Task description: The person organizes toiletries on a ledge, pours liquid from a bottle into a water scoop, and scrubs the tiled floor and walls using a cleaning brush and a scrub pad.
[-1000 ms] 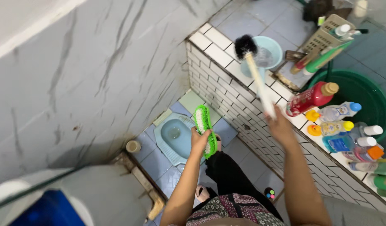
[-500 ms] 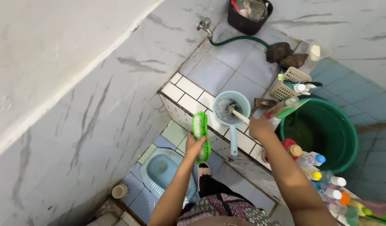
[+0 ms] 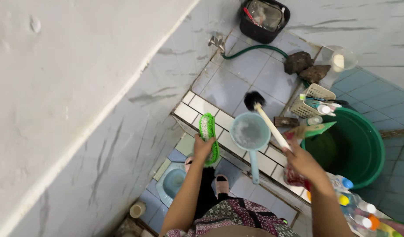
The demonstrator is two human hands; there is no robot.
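Note:
My left hand (image 3: pixel 202 148) grips a green scrub brush (image 3: pixel 209 136) with white bristles, held upright beside the white tiled ledge (image 3: pixel 202 106). My right hand (image 3: pixel 302 161) holds a toilet brush (image 3: pixel 265 118) by its pale handle, its black head raised over the ledge. A light blue water dipper (image 3: pixel 250 132) sits on the ledge between my hands, its handle hanging over the edge. Below, a blue squat toilet (image 3: pixel 173 182) lies by my feet.
A green tub (image 3: pixel 359 147) stands right of the ledge, with a white basket (image 3: pixel 313 101) of bottles and two rocks (image 3: pixel 306 66) behind. A green hose (image 3: pixel 254 48) runs from a wall tap (image 3: pixel 217 41). A black bin (image 3: pixel 263 17) is at the back. Coloured bottles (image 3: pixel 355 210) line the lower right.
The toilet brush head has come up out of the dipper and now points toward the back. The view has drawn closer to the ledge; my left hand keeps the green brush.

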